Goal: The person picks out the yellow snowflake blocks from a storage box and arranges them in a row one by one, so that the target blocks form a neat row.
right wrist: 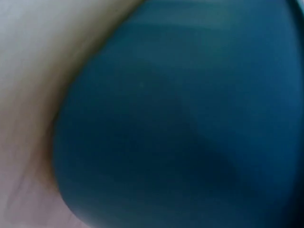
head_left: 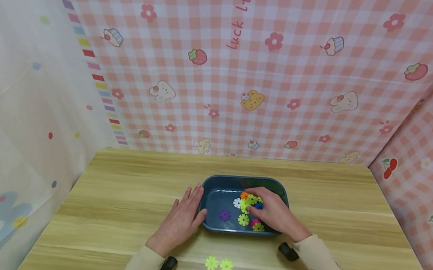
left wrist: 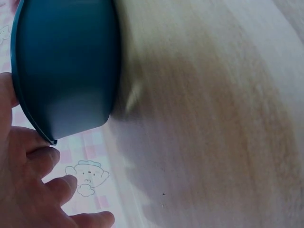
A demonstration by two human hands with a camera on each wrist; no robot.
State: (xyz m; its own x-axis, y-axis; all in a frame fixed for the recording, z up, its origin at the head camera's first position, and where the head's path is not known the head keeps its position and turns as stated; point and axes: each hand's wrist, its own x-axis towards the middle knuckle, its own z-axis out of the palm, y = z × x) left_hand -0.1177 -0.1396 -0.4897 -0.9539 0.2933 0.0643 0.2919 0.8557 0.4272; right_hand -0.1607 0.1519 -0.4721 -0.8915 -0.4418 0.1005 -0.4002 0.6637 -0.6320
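My spread left hand (head_left: 179, 221) likely steadies the tray (head_left: 217, 199) near the desk's (head_left: 158, 162) back edge; can't tell if my right hand (head_left: 273, 211) grips discs (head_left: 244, 206).

Wrist views close beside tray (head_left: 215, 198)

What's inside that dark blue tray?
Notched discs: purple, white, orange, blue, pink and several yellow-green ones. The right hand covers part of the tray, so anything beneath it can't be seen.

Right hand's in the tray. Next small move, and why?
Perhaps the right hand should lift out a yellow-green piece: it's beside several in the tray, two similar ones lie on the table, and the left hand touches the tray.
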